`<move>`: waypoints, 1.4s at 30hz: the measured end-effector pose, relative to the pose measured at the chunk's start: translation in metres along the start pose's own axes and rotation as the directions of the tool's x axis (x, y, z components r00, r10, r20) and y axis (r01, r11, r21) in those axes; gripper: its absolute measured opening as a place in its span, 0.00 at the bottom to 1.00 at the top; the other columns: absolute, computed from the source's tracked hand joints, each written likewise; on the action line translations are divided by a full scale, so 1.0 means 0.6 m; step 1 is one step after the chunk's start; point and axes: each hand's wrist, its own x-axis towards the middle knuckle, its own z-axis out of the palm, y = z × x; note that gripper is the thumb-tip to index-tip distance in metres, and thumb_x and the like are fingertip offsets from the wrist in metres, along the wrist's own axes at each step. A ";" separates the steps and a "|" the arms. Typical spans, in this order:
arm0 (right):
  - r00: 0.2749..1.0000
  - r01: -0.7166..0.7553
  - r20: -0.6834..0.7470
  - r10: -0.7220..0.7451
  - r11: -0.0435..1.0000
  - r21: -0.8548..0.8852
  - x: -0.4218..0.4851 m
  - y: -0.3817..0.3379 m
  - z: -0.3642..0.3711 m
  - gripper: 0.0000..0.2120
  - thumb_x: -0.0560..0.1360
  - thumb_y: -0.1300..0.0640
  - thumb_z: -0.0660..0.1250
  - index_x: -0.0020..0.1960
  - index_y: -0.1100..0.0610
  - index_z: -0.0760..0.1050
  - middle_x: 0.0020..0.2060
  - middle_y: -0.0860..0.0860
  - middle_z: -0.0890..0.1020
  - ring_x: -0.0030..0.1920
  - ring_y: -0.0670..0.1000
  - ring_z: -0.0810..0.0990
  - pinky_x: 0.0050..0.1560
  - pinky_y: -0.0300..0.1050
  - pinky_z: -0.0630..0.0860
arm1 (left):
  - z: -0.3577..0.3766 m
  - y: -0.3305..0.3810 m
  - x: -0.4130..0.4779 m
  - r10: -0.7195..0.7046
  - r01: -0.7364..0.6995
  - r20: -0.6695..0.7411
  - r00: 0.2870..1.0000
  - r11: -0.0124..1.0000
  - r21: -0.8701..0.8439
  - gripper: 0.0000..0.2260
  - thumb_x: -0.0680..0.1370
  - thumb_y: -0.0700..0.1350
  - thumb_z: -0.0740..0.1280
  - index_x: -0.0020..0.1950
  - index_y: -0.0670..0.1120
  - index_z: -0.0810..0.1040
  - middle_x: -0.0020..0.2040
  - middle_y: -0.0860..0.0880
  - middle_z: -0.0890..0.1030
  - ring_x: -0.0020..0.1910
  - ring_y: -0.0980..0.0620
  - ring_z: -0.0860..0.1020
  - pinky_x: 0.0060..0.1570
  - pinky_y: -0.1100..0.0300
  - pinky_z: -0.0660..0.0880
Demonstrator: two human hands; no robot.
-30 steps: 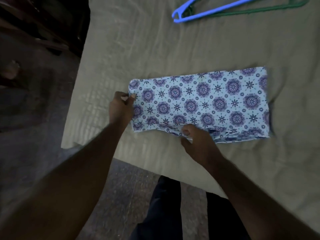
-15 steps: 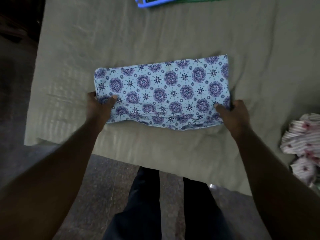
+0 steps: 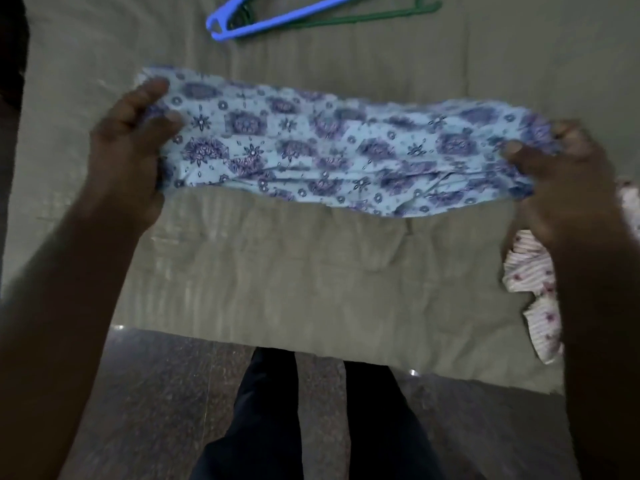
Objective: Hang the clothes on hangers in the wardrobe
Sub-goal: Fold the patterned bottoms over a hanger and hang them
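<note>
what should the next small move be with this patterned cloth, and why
Probably carry the cloth forward to the blue hanger: the left hand and right hand grip its ends above the bed, and the hanger lies just beyond.

I see a bed [image 3: 311, 289] w/ an olive-green sheet, creased toward the near edge. At the far end a blue hanger [image 3: 294, 19] and a green hanger [image 3: 381, 16] lie flat, overlapping, blue on top. Right side, near the edge: a crumpled white garment [image 3: 530, 271] w/ pink stripes & flowers. A dark speckled floor [image 3: 156, 393] shows below the bed's near edge.
</note>
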 end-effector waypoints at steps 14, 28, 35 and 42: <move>0.833 -0.497 -0.058 0.550 0.791 0.357 -0.046 0.299 -0.053 0.07 0.81 0.63 0.62 0.59 0.62 0.72 0.45 0.53 0.84 0.41 0.50 0.85 0.36 0.43 0.82 | 0.041 -0.210 0.018 -0.249 0.189 0.113 0.962 0.903 0.387 0.25 0.72 0.31 0.72 0.64 0.53 0.78 0.63 0.46 0.79 0.48 0.57 0.81 0.39 0.65 0.79; 0.975 -0.102 -0.218 -0.043 0.784 -0.613 -0.068 0.253 -0.027 0.04 0.75 0.58 0.69 0.45 0.58 0.81 0.36 0.50 0.81 0.40 0.50 0.79 0.40 0.42 0.69 | 0.073 -0.216 -0.048 0.165 -0.585 0.563 0.810 0.298 0.754 0.16 0.76 0.45 0.72 0.62 0.43 0.79 0.56 0.43 0.77 0.53 0.45 0.74 0.57 0.55 0.68; 0.941 0.288 0.335 -0.056 0.652 -0.701 -0.086 0.294 0.073 0.16 0.70 0.54 0.75 0.57 0.55 0.80 0.49 0.55 0.79 0.49 0.57 0.78 0.50 0.53 0.77 | 0.203 -0.295 -0.096 -0.048 -0.746 0.778 0.626 0.253 0.616 0.13 0.75 0.47 0.71 0.57 0.43 0.82 0.50 0.45 0.78 0.51 0.46 0.75 0.56 0.50 0.71; 0.969 0.176 0.247 0.029 0.619 -0.766 -0.069 0.294 0.100 0.17 0.66 0.52 0.78 0.53 0.51 0.77 0.51 0.52 0.78 0.52 0.56 0.76 0.52 0.54 0.76 | 0.228 -0.307 -0.089 -0.084 -0.652 0.689 0.720 0.260 0.712 0.13 0.74 0.48 0.72 0.57 0.45 0.81 0.54 0.45 0.75 0.56 0.46 0.72 0.56 0.52 0.65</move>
